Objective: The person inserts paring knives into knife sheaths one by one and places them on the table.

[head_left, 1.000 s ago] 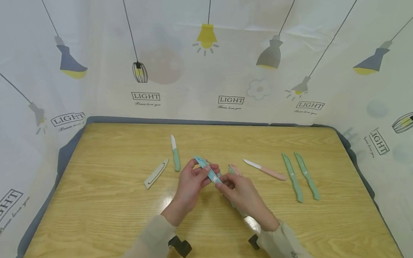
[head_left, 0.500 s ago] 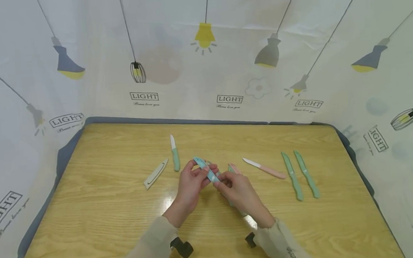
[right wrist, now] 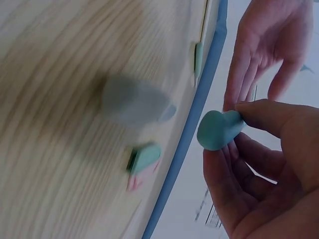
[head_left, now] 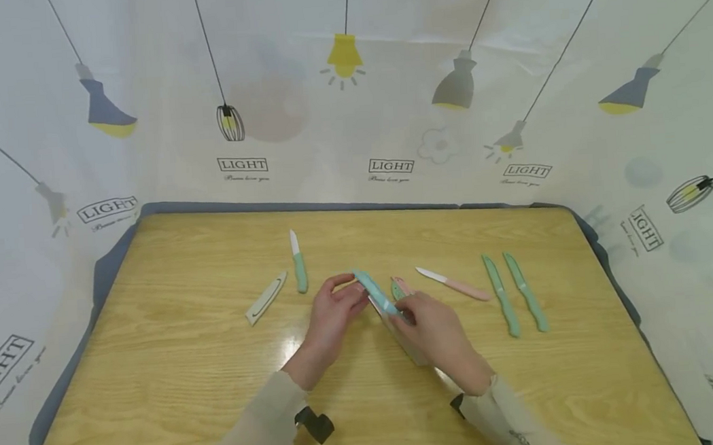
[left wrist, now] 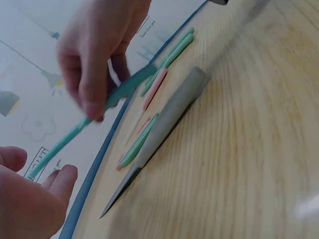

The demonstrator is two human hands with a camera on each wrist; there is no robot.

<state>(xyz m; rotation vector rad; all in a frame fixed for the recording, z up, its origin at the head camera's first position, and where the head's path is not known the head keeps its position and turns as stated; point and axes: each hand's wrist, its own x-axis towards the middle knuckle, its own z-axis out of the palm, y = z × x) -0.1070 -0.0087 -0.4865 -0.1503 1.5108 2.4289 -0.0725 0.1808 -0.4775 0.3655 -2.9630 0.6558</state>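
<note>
My right hand pinches the handle of a light blue sheathed knife, which slants up and away to the left. Beside the sheathed tip is my left hand, its fingers loosely extended; in the right wrist view they look straight and not closed round the knife. Under the hands a pale grey-handled knife lies on the table with its blade bare, partly covered by the right hand in the head view. Just beyond it are a green sheath and a pink sheath, close together.
Left on the wooden table lie a cream sheath and a green-handled knife with a bare white blade. To the right are a pink-handled bare knife and two green sheathed knives. A printed curtain surrounds the table.
The blue knife has shifted right and turned edge-on with the right hand. My left fingers, earlier gripping its sheath, have loosened from it. The grey-handled knife is more exposed.
</note>
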